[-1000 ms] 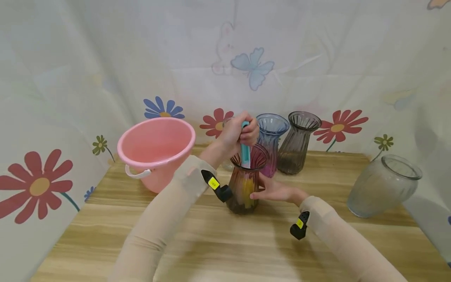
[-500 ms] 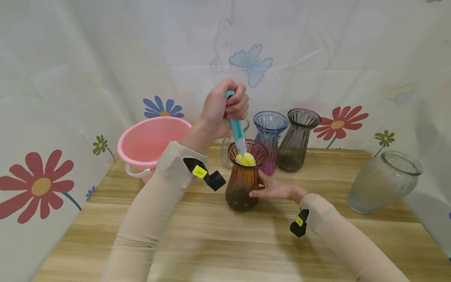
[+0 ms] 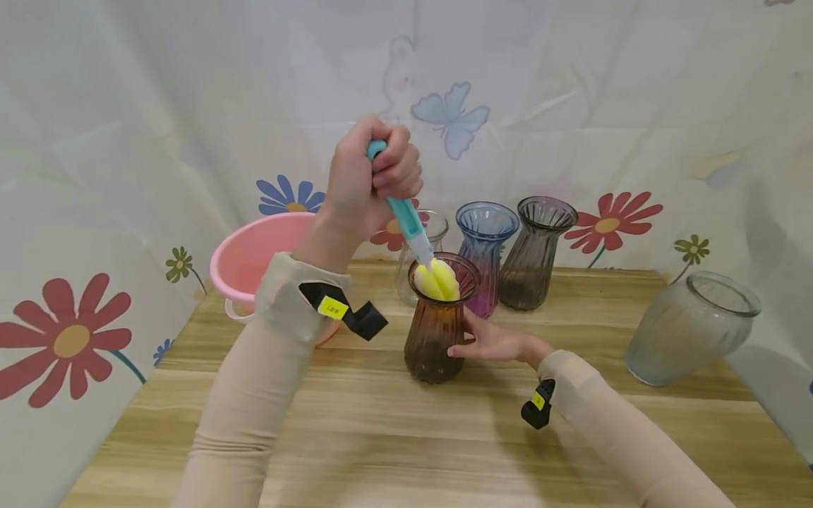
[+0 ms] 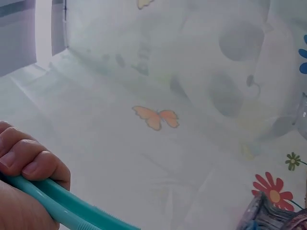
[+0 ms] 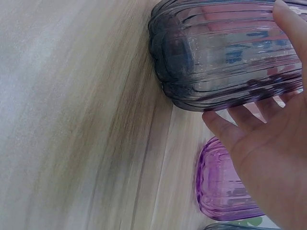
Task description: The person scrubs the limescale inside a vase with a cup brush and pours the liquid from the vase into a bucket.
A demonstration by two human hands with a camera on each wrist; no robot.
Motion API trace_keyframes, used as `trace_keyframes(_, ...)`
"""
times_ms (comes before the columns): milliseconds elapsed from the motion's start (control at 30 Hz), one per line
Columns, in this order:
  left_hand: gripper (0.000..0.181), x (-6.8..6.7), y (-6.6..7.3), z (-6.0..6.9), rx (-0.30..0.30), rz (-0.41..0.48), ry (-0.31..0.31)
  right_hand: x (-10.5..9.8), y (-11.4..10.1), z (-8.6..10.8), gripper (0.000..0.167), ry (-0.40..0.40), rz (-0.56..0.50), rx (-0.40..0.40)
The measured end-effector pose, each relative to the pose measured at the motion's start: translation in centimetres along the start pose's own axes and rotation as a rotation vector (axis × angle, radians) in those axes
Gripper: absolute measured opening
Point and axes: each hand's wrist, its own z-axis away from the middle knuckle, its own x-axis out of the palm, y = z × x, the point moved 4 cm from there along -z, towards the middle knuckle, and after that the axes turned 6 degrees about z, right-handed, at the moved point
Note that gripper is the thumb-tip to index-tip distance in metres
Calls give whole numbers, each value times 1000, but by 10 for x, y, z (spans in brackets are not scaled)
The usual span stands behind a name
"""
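Note:
In the head view my left hand [image 3: 371,173] grips the teal handle [image 3: 405,215] of a bottle brush, fist high above the table. The brush slants down to the right, and its yellow-and-white sponge head [image 3: 438,282] sits in the mouth of a ribbed glass vase [image 3: 434,349], reddish above and dark grey below. Low on that upright vase, my right hand [image 3: 495,341] holds its right side. The right wrist view shows thumb and fingers on opposite sides of the glass [image 5: 216,52]. Fingers wrapped over the teal handle [image 4: 81,208] appear in the left wrist view.
A pink bucket [image 3: 231,257] stands at the left, partly behind my left arm. Behind the held vase are a clear vase [image 3: 404,275], a blue-and-purple vase [image 3: 484,243] and a grey vase [image 3: 530,264]. A wide frosted vase [image 3: 682,339] stands far right. A patterned sheet hangs behind the table.
My left hand has risen and moved left, drawing the brush up so its sponge head has come from deep inside the vase to the rim. The right hand stays on the vase.

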Motion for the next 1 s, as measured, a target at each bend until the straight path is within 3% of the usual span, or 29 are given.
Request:
trace_keyframes(133, 41, 0, 36, 4, 134, 132, 2, -5, 3, 4, 93, 24, 20, 3)
trace_keyframes(267, 37, -9, 67, 13, 215, 286, 2, -9, 7, 5, 94, 54, 35, 23)
trace_keyframes(333, 37, -18, 75, 21, 231, 319, 29, -10, 10, 4, 94, 53, 33, 31)
trace_keyframes(500, 36, -45, 88, 47, 273, 489, 215, -7, 12, 2, 95, 35, 10, 40)
trace_keyframes(633, 36, -55, 100, 62, 346, 548, 199, -6, 12, 1, 97, 39, 12, 55)
trace_keyframes(700, 37, -58, 105, 67, 376, 533, 172, -6, 13, 1, 99, 46, 23, 72)
trace_keyframes(833, 36, -64, 107, 73, 340, 561, 210, -6, 16, 0, 98, 56, 38, 70)
trace_keyframes(1000, 34, -75, 91, 76, 222, 451, 197, -6, 17, -1, 97, 56, 12, 56)
